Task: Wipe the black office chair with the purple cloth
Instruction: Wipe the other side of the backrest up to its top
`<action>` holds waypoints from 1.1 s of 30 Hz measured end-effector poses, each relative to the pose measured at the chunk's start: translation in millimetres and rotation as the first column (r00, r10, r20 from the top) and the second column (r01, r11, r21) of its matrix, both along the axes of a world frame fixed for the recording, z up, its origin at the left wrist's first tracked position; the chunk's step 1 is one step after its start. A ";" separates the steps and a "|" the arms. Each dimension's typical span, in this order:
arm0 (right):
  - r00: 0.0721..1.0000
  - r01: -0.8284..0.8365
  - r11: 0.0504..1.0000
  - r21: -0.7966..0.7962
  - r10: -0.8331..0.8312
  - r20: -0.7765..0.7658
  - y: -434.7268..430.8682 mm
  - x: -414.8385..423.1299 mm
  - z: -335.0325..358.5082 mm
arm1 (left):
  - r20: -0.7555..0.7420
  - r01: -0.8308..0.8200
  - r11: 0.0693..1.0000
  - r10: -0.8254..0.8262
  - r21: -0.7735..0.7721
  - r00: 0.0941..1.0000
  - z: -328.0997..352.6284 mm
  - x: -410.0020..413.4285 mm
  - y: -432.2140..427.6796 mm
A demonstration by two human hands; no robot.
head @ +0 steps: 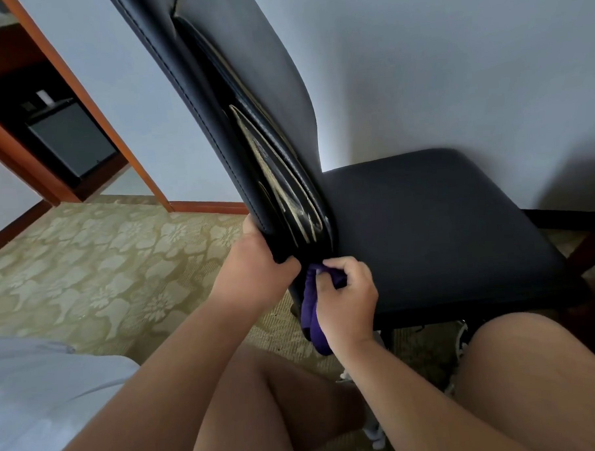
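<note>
One purple cloth (309, 315), left hand (255, 263) gripping chair (425, 219)

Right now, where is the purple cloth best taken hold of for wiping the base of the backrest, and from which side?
Probably at its bunched top end, where the right hand pinches the purple cloth, coming from the near side beside the seat. The rest dangles limp below the hand, so a lower hold would flop. The left hand grips the lower edge of the backrest.
</note>
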State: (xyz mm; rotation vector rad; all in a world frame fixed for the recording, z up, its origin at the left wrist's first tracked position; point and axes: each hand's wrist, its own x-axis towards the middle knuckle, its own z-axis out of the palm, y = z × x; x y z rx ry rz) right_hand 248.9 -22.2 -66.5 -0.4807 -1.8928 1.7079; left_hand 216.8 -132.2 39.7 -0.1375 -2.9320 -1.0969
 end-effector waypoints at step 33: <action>0.967 0.035 0.999 0.013 -0.030 -0.254 50.1 20.6 26.6 | 0.287 0.029 0.999 -0.017 -0.036 0.958 22.7 10.0 29.5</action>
